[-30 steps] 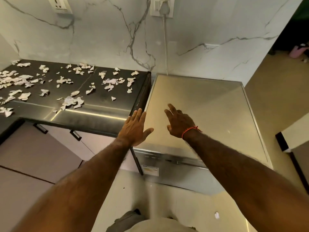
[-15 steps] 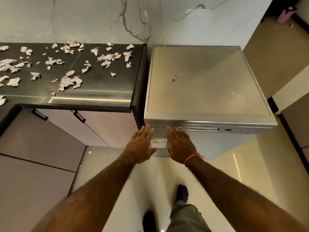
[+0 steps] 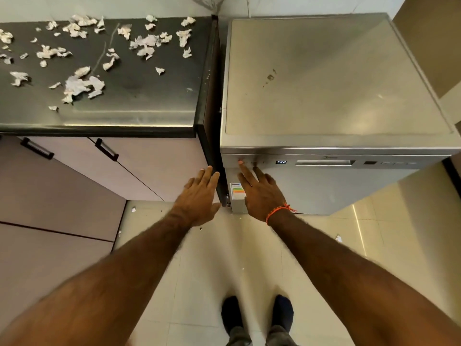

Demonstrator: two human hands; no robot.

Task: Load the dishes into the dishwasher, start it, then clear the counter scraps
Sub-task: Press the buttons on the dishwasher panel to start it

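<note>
right hand point(image 3: 262, 193) flat, forefinger on a panel button of the shut dishwasher point(image 3: 324, 81), holds nothing | left hand point(image 3: 199, 196) spread, empty, beside it | step: starting it, display point(image 3: 281, 162) lit | next: scraps point(image 3: 82, 86) litter the dark counter point(image 3: 149, 103), left | pale tiled floor point(image 3: 224, 245)

Marble wall point(image 3: 124, 6) runs along the top, far beyond the hands. Cream glossy floor tiles point(image 3: 199, 283) below the arms w/ light streak right of the hand. Pale cabinets point(image 3: 62, 183), dark handles point(image 3: 107, 149), left of the hand.
</note>
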